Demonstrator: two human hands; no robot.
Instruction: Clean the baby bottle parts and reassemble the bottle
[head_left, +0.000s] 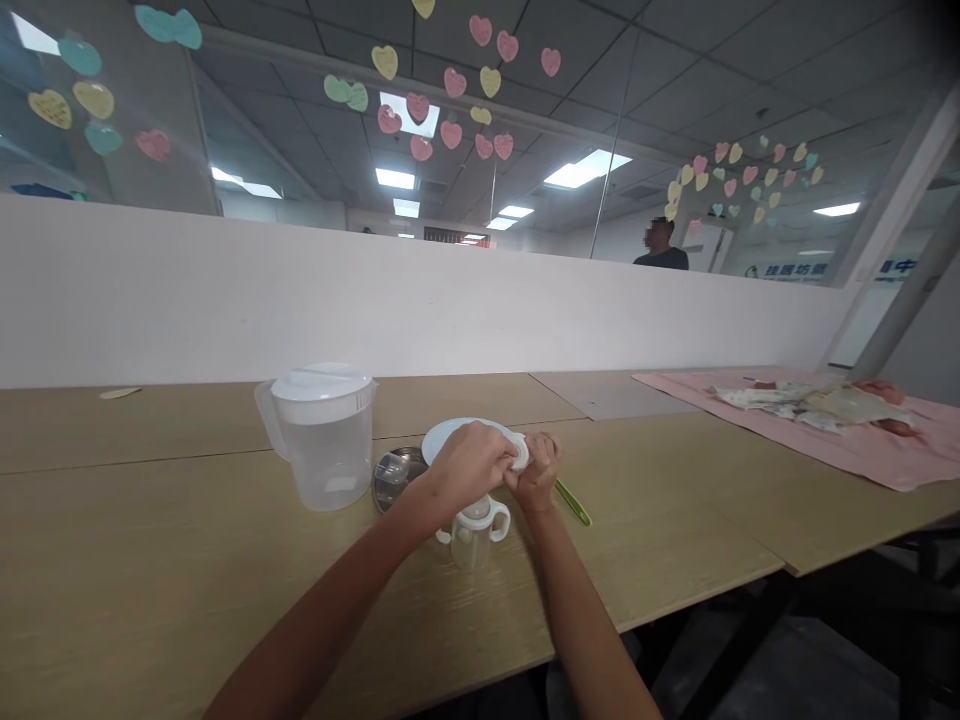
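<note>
Both hands are raised together above the table. My left hand [472, 465] is closed with its fingers on a small white round cap [519, 452]. My right hand [536, 472] grips the same cap from the other side, fingers curled. Below them a clear baby bottle [471, 548] with white side handles stands upright on the table, partly covered by my left forearm. A pale plate [442, 438] lies behind my left hand. Beside my right wrist is a green-handled utensil [574, 502], its far end hidden by the hand.
A lidded clear pitcher [330, 450] stands left of a round metal dish [386, 480] holding a clear item. At the right, a baby doll [847, 405] lies on a pink cloth [885, 465]. A white wall [450, 310] borders the wooden table [187, 570].
</note>
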